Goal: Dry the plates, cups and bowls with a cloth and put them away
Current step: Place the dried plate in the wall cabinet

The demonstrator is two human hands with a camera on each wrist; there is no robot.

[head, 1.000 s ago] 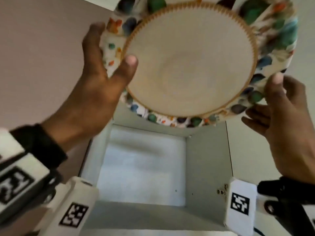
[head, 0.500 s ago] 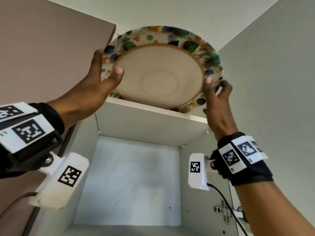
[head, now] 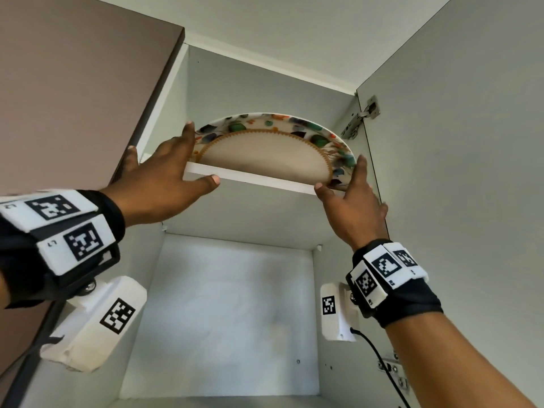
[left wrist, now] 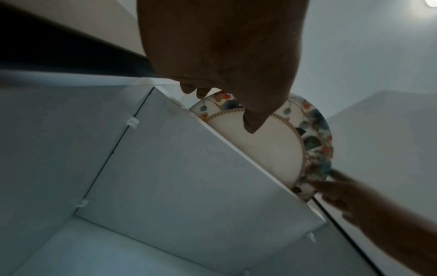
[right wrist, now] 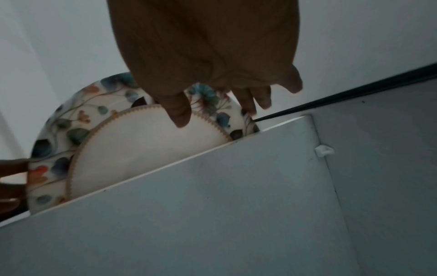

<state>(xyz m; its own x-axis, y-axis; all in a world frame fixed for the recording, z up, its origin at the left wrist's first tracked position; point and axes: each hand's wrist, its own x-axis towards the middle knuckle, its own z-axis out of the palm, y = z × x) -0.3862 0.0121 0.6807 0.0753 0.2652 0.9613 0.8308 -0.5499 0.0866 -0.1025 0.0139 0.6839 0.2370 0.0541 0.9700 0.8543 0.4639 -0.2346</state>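
A floral-rimmed plate point(head: 265, 154) with a cream centre lies about halfway onto the cabinet's upper shelf point(head: 250, 179), its front half overhanging the shelf edge. My left hand point(head: 176, 166) reaches up with straight fingers against the plate's left rim, thumb under the shelf edge. My right hand point(head: 350, 189) touches the plate's right rim with straight fingers, thumb beneath the plate. The left wrist view shows the plate point(left wrist: 272, 145) beyond the shelf point(left wrist: 189, 177). In the right wrist view my thumb lies on the plate's underside point(right wrist: 141, 145).
A brown cabinet door point(head: 73, 83) closes off the left. A grey door point(head: 456, 142) stands open on the right, hung on a metal hinge point(head: 360, 117). Below the shelf is a white lower compartment point(head: 229, 313) with nothing visible in it.
The plate went from held up near my head to lying partly on the upper shelf. Both hands loosened from gripping its rim to touching it with straight fingers.
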